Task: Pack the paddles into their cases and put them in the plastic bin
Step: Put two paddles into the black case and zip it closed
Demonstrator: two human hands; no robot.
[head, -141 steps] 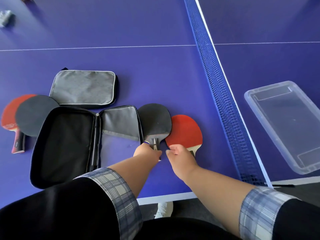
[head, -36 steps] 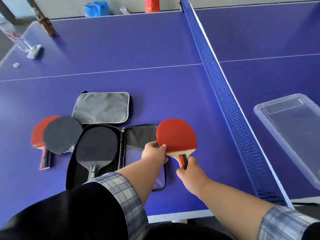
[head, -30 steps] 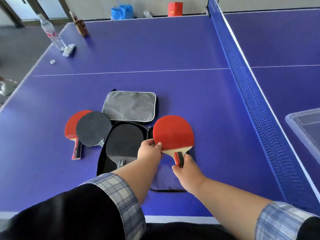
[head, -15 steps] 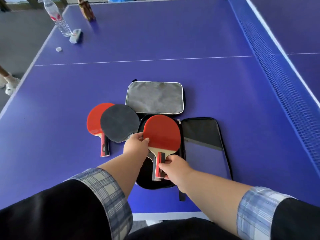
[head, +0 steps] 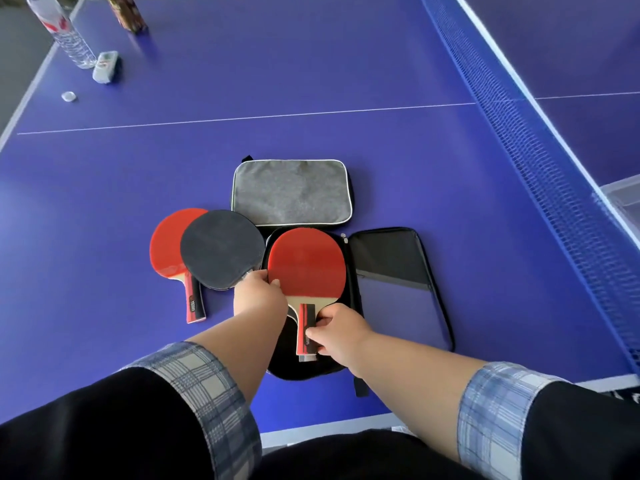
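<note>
Table edge (head: 329, 432) near open case (head: 382, 259), red paddle (head: 306, 265)

Red paddle (head: 306, 263) in black open case (head: 398, 258), grey closed case (head: 291, 192), purple-blue table (head: 311, 64), plaid cuffs (head: 204, 386).

water bottle (head: 65, 36) | small white cap (head: 68, 96) | brown object (head: 126, 12) | net (head: 540, 161)

No text can be read in full. The outer red paddle (head: 166, 247) carries one line of small pale lettering along the black side of its handle, and the characters are too small to resolve. The handle of the cased paddle (head: 306, 265) is largely covered by the right hand (head: 341, 327), with no marking legible there. The bottle (head: 65, 32) bears a red-and-white label whose wording cannot be read.
</note>
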